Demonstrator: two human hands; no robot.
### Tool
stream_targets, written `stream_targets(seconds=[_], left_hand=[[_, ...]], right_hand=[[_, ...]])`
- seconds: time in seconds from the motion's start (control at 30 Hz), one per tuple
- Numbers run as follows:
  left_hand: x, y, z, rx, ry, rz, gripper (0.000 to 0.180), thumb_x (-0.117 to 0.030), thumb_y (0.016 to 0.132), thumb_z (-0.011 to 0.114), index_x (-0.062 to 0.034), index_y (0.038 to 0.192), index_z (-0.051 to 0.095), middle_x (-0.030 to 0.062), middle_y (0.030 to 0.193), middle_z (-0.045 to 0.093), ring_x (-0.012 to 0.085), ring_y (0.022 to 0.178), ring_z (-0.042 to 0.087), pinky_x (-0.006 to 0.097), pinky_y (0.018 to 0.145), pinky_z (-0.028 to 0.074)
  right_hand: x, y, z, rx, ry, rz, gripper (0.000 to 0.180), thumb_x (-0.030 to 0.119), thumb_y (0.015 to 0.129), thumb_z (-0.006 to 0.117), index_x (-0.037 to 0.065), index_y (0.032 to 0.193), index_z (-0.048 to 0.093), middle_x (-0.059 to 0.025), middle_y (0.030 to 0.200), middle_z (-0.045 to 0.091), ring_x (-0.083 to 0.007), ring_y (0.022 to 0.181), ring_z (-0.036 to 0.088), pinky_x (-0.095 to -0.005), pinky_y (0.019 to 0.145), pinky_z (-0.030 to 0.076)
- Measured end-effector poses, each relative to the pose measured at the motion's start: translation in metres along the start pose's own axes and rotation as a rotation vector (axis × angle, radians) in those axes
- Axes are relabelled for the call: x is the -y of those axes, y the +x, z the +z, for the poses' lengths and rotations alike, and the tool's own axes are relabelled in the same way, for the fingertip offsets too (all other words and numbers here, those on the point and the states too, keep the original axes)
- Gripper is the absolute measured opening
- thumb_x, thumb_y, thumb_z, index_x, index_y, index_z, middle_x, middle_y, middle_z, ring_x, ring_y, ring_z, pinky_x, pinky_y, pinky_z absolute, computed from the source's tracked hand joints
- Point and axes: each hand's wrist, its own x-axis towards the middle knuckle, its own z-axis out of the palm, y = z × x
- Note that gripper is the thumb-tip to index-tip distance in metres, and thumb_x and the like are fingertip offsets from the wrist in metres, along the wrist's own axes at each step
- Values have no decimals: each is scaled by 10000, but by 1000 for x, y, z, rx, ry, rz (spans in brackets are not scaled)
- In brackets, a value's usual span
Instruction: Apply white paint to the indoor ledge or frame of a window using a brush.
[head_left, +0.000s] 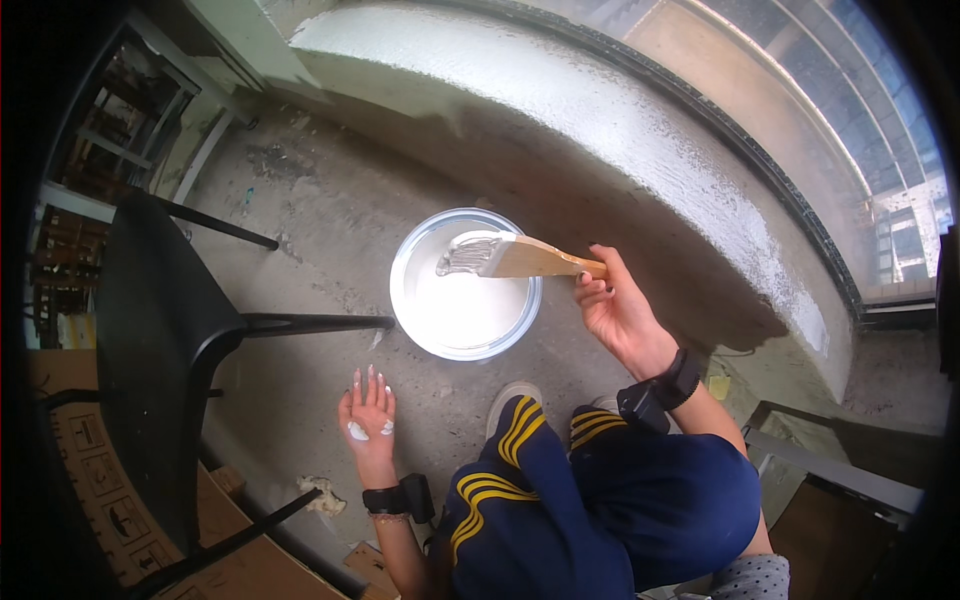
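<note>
My right hand (617, 305) is closed round the end of a wooden handle, holding a wide paintbrush (530, 258). The brush lies level over a round bucket (402, 310), its bristles coated in white and grey. White paint (465, 315) fills the lower part of the bucket that I can see; whether the bristles touch it I cannot tell. My left hand (368, 415) is palm up below and left of the bucket, fingers stretched out and nothing held. White smears mark its palm and fingertips.
A black chair (160, 330) stands at the left, one leg reaching close to the bucket. Beneath it lies a printed cardboard box (110, 490). Along the window runs a low ledge (560, 110) with white paint on top. A crumpled scrap (322, 496) lies on the concrete floor (290, 330).
</note>
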Motion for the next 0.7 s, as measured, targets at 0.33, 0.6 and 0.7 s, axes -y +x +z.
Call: stream_targets(seconds=[0.33,0.6,0.7], left_hand=[[-8,8,-12,-8,26,-51,478,-298,916,502,-146,1365,442,51,1425,434,217,1282,414,407,1012,372],[-4,19,-8,33,99,-104,491,-300,925,518,-156,1385,425,39,1437,419,191,1291,406,388,997,389],[-12,17,-5,37,133,-104,485,-296,929,510,-156,1385,425,39,1425,436,192,1289,411,385,986,403]], right_hand=[[23,-32,34,96,-30,-71,276,234,910,607,3,924,458,-118,746,571,-81,573,520,-136,466,456],[115,-146,44,219,9,-589,211,192,899,589,-10,895,526,-79,763,561,-80,591,513,-145,479,419],[152,-209,9,58,-437,-1001,258,234,926,537,-16,875,579,-63,694,576,-70,575,512,-154,477,383]])
